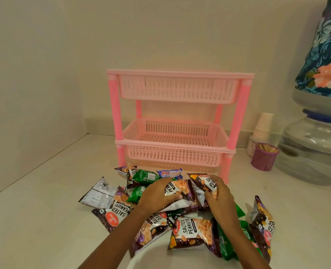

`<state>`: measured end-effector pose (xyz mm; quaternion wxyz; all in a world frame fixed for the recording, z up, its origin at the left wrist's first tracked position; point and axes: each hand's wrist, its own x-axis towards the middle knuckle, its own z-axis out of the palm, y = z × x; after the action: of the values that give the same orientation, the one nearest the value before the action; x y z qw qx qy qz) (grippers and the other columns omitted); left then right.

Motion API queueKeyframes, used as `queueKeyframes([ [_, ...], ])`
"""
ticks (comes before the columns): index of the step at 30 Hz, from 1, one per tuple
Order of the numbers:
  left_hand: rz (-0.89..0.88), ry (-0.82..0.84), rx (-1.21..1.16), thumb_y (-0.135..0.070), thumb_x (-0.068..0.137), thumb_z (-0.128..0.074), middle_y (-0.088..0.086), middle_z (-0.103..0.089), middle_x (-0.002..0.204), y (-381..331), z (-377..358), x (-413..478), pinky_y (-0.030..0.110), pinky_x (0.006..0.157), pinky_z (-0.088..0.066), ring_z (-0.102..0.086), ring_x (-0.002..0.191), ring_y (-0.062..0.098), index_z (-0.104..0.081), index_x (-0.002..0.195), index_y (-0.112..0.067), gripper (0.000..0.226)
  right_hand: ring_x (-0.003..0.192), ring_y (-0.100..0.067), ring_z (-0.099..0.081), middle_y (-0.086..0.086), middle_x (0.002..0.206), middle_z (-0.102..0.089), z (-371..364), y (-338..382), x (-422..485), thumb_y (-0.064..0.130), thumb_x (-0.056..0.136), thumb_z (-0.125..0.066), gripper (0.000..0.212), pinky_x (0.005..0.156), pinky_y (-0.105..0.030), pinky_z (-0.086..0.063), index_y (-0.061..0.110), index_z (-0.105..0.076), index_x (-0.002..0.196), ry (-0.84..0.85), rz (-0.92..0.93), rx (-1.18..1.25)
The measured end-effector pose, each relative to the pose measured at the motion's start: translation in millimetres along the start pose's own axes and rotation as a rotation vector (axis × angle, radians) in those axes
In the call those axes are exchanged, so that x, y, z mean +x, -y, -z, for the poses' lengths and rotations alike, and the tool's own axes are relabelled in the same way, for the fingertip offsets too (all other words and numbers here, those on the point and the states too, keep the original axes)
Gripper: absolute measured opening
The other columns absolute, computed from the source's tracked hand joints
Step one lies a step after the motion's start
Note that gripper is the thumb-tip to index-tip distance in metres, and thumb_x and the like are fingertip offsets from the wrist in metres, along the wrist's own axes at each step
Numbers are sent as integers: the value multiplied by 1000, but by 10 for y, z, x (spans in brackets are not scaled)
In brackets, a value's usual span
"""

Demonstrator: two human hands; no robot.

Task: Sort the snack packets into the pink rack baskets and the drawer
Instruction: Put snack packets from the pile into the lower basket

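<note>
left hand (157,193): fingers curled over one salted-peanut packet (182,188). right hand (219,195): fingers pinching a second packet (205,182). i read this as grouping like kinds for one rack basket (172,145).

brown pkt ctr (191,232): "SALTED PEANUTS" | brown pkt L (115,211): "SALTED PEANUTS" | green pkts (145,176): illegible

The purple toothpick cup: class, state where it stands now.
Head view, right side: the purple toothpick cup stands between the pink rack and the water bottle, before the paper cups.
</note>
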<state>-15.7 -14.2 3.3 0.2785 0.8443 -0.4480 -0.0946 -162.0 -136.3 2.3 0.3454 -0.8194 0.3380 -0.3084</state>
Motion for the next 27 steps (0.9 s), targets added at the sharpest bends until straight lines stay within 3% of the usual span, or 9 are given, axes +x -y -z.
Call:
queueKeyframes([
  [3, -1, -26, -87, -52, 83, -59, -1, -37, 151, 31, 88, 122, 37, 112, -34, -38, 138, 21, -34, 143, -21, 72, 86, -23, -55, -11, 104, -57, -18, 75, 141, 12, 87, -54, 48, 73, -32, -43, 24, -42, 131, -42, 0, 70],
  [7, -16, -163, -175, -56, 79, -61, 2, -52, 139, 64, 335, 330, 40, 104, -43, -50, 126, 23, -46, 133, -21, 67, 71, -15, -48, 7, 83, -45, 4, 230, 365, 10, 88, -55, 45, 58, -28, -36, 23, -45, 129, -92, 41, 122],
  [10, -47, -271, -176, -50, 80, -63, 4, -58, 132, 78, 598, 519, 40, 97, -46, -55, 119, 25, -49, 129, -17, 61, 61, -10, -44, 17, 71, -35, 10, 354, 570, 9, 87, -55, 43, 55, -21, -34, 22, -46, 127, -133, 78, 131],
  [12, -90, -347, -142, -46, 81, -64, 5, -61, 125, 85, 796, 662, 38, 90, -48, -58, 112, 25, -52, 125, -16, 55, 65, -10, -47, 12, 77, -43, 11, 453, 715, 8, 86, -55, 43, 54, -21, -37, 20, -46, 127, -146, 102, 132],
  [16, -193, -461, -43, -38, 82, -66, 8, -66, 102, 109, 1157, 966, 34, 73, -45, -60, 94, 25, -58, 109, -12, 38, 85, -21, -60, -9, 111, -60, -2, 611, 1040, 6, 85, -55, 45, 66, -26, -47, 19, -46, 127, -175, 187, 114],
  [19, -243, -499, 94, -34, 83, -66, 13, -64, 105, 169, 1343, 1228, 36, 77, -42, -58, 98, 30, -59, 110, -7, 39, 104, -29, -58, -13, 120, -58, -8, 664, 1327, 4, 84, -54, 46, 79, -34, -47, 15, -45, 128, -207, 249, 14],
  [23, -205, -465, 220, -32, 85, -64, 13, -61, 114, 283, 1449, 1538, 37, 84, -40, -55, 106, 30, -54, 120, -7, 44, 109, -34, -56, -17, 123, -57, -10, 675, 1743, 6, 85, -53, 48, 82, -39, -48, 13, -43, 131, -217, 248, -152],
  [27, -172, -316, 412, -33, 88, -59, 9, -58, 124, 402, 1389, 1784, 36, 89, -39, -50, 116, 27, -50, 128, -12, 46, 109, -36, -55, -18, 121, -57, -68, 605, 2064, 11, 86, -52, 49, 83, -43, -48, 18, -40, 133, -141, 226, -314],
])
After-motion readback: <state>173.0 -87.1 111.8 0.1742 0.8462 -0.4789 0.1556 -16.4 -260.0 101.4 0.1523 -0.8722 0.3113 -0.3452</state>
